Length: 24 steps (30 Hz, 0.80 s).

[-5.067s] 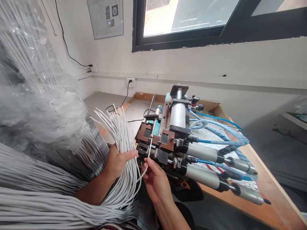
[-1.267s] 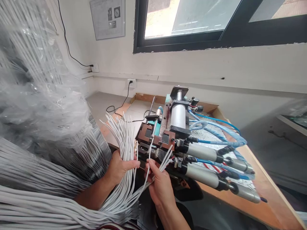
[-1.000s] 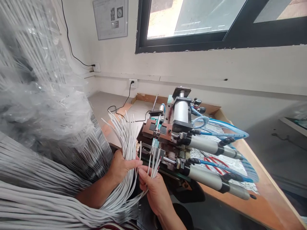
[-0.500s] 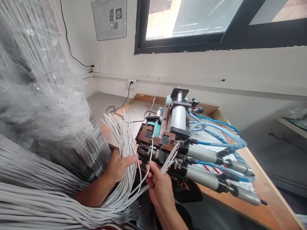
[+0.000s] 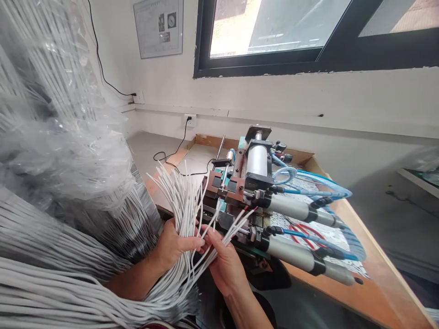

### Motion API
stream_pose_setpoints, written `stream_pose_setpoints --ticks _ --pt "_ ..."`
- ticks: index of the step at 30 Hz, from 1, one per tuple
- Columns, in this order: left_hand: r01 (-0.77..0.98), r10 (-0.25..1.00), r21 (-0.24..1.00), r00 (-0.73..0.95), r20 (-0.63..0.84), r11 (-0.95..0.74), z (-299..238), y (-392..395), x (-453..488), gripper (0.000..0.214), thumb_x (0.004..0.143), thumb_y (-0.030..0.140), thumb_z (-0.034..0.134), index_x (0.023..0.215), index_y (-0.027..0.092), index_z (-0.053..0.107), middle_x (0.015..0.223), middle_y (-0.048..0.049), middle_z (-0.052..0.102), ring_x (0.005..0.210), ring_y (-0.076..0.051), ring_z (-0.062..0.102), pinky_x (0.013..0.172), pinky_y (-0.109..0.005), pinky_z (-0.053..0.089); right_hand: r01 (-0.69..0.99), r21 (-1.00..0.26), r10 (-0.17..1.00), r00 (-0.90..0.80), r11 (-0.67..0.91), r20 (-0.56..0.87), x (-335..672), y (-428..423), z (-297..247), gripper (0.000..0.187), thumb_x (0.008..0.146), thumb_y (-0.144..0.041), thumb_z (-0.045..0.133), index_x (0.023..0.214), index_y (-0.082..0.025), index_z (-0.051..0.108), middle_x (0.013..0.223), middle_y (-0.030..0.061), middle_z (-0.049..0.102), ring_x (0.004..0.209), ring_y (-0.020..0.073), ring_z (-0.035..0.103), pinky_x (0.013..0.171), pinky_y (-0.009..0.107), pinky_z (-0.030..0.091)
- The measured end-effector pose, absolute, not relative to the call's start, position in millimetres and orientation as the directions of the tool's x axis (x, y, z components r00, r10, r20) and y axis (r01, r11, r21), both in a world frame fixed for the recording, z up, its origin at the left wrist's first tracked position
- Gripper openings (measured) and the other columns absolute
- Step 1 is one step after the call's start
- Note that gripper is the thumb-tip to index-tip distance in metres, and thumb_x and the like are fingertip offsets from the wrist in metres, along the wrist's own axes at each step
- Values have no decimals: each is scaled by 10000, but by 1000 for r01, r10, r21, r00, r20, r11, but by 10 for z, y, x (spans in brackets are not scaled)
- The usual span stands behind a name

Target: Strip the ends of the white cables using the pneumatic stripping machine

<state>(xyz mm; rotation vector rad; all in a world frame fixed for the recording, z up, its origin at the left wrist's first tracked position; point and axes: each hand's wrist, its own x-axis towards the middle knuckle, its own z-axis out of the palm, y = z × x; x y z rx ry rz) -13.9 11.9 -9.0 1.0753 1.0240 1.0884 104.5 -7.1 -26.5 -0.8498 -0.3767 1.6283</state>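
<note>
Where the view begins at far left of the machine (image 5: 255, 192), a crinkled clear plastic wrap (image 5: 65, 151) is seen draped over a large mass of white cables (image 5: 51, 283), which blocks the bench on that side. Just left of the machine, a fanned bundle of white cables (image 5: 181, 201) is gripped in the left hand (image 5: 173, 244), fingers closed round it, cut ends pointing up. Directly in front of the machine, a smaller sheaf of cables (image 5: 233, 226) is pinched in the right hand (image 5: 224, 262), fingers curled shut on it; its tips lie against the machine's front block. The two hands are nearly touching. Behind the machine, a black cord (image 5: 171, 160) is run to a wall socket (image 5: 190, 120); a framed notice (image 5: 158, 27) hangs above. Right of the machine, silver cylinders (image 5: 298, 210) and blue air hoses (image 5: 318, 183) extend over the wooden bench (image 5: 373, 292).

Compared with half a second earlier, the right hand has been brought closer to the left hand, and the single cable then bent up towards the machine's slot is no longer held apart from the sheaf.
</note>
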Motion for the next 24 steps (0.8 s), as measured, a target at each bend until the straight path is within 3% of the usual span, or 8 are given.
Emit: stream_pose_setpoints --ticks 4,10,16,24 --pt "-84 976 991 200 -89 108 -124 82 -144 209 522 150 701 693 145 580 559 27 568 514 -123 510 513 -244 432 -661 -725 960 24 -193 -278 1009 -138 -322 207 601 -323 730 713 -161 668 630 13 620 534 115 504 543 247 400" --pt "-40 992 997 112 -57 62 -101 89 -160 187 523 187 716 655 148 588 593 20 578 569 -137 524 579 -248 424 -562 -824 952 208 -73 -225 982 -211 -429 221 623 -340 716 723 -153 651 526 -32 540 468 71 413 439 190 310" --pt "-193 979 967 148 -137 165 -72 101 -145 172 599 213 681 732 141 600 633 5 590 582 -154 578 540 -254 454 -668 -743 855 360 -43 -373 989 -102 -355 271 558 -313 753 726 -150 617 573 -23 598 439 58 437 417 176 340" --pt "-236 983 958 124 -134 160 -59 114 -140 172 607 203 683 737 135 594 594 22 586 524 -136 575 520 -254 457 -790 -607 822 285 -90 -493 1009 -5 -266 247 487 -232 775 628 -130 599 492 -42 555 386 32 400 358 144 318"
